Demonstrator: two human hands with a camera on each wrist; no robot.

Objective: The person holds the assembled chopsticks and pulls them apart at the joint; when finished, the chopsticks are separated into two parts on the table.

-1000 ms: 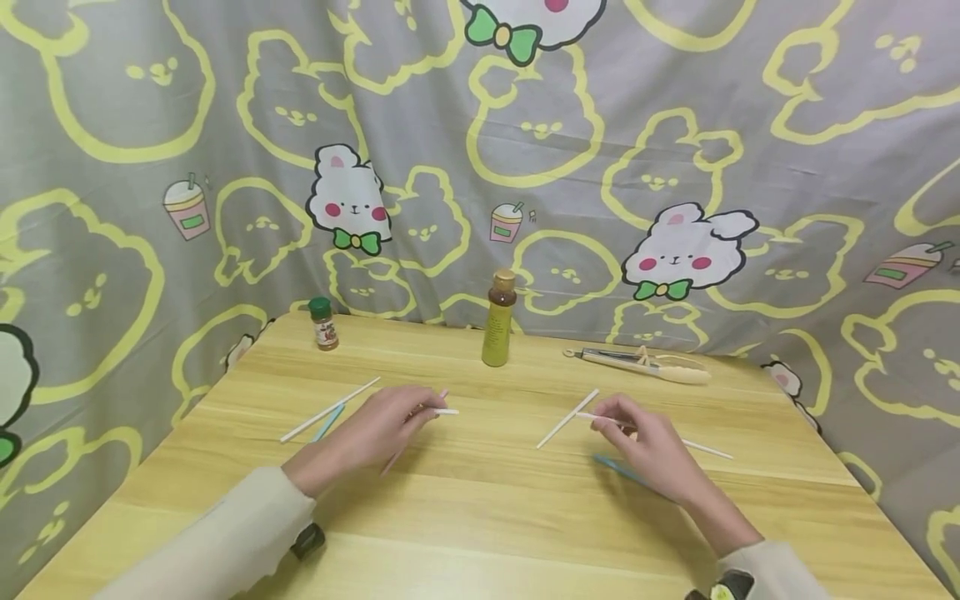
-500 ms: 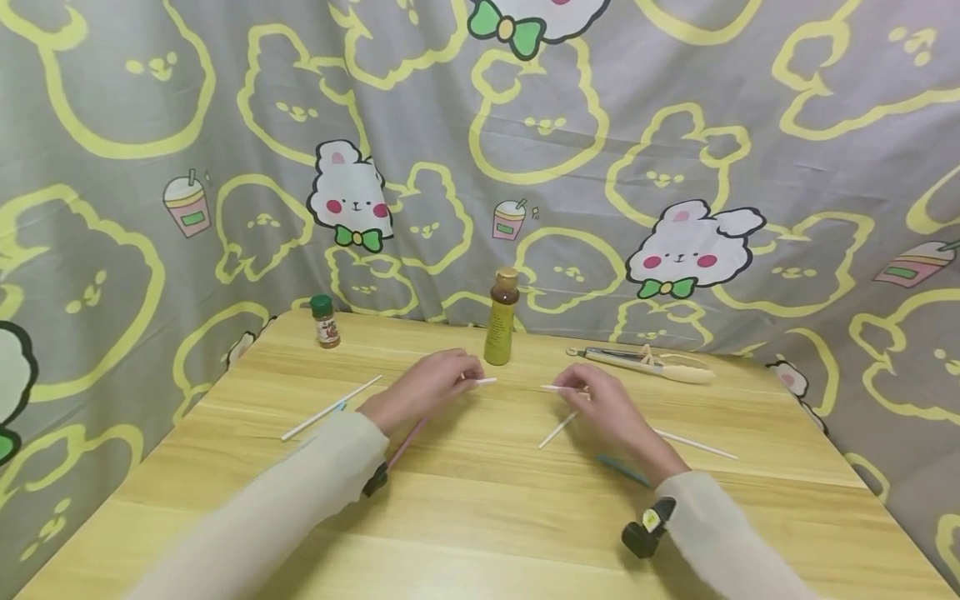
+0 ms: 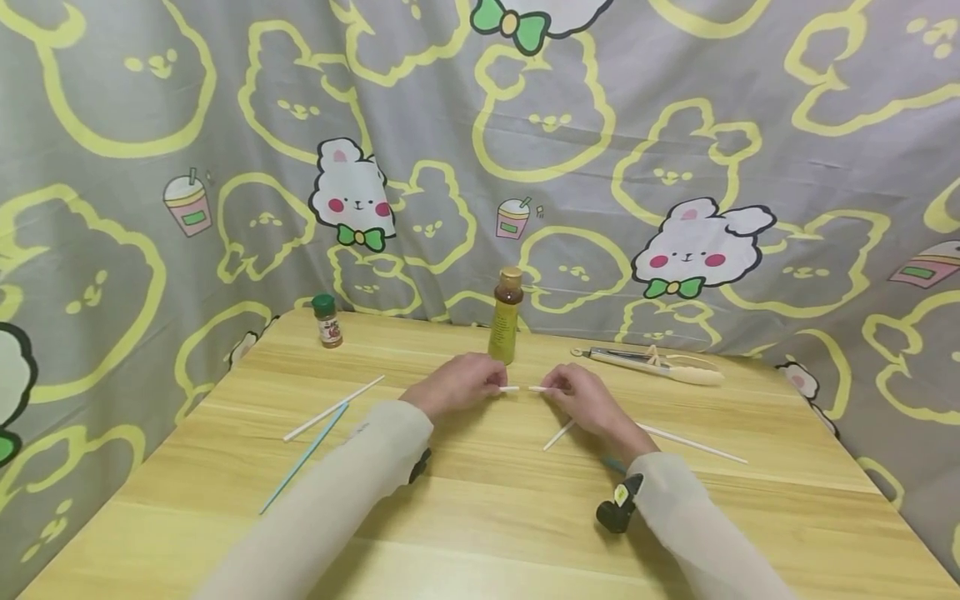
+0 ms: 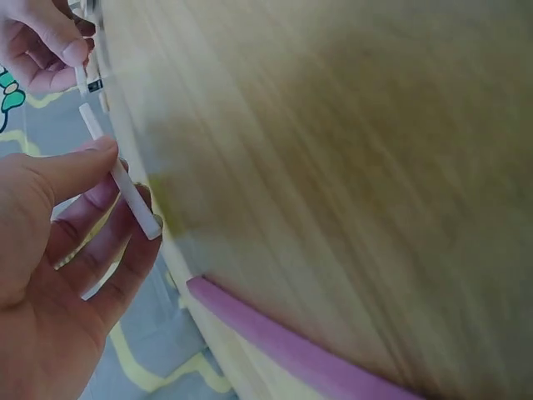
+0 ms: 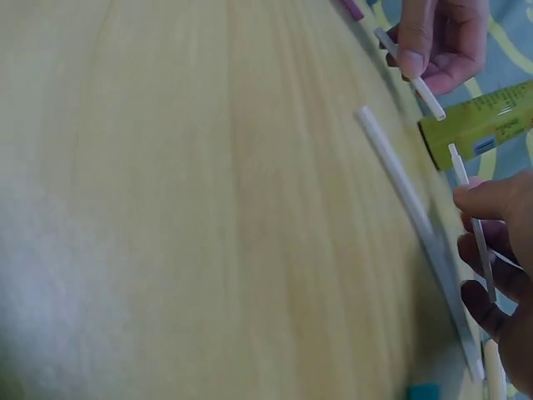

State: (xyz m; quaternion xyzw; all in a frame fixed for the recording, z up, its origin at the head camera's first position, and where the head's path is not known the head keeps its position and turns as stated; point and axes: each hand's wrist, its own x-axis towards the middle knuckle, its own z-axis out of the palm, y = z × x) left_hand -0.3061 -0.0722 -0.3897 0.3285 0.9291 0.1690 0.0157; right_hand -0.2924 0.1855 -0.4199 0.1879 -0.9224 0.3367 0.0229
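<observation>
My left hand (image 3: 467,382) pinches a short white rod (image 4: 133,200) between thumb and fingers, near the middle of the table. Facing it, my right hand (image 3: 588,402) pinches another thin white rod (image 5: 460,167), whose front end narrows to a small tip. The two rod ends point at each other with a small gap between them. A longer white rod (image 5: 408,192) lies on the wood beneath my right hand. Below my left hand lies a pink rod (image 4: 291,346), which the left arm hides in the head view.
An oil bottle (image 3: 504,325) stands just behind my left hand. Farther out are a green-capped spice jar (image 3: 327,323) and tongs (image 3: 648,365). White (image 3: 333,408) and blue rods (image 3: 303,458) lie at left; a white rod (image 3: 697,443) and a blue rod (image 3: 613,465) lie at right.
Both hands have moved inward and farther from the body, each carrying its white rod. The wide gap between the rod ends has become small.
</observation>
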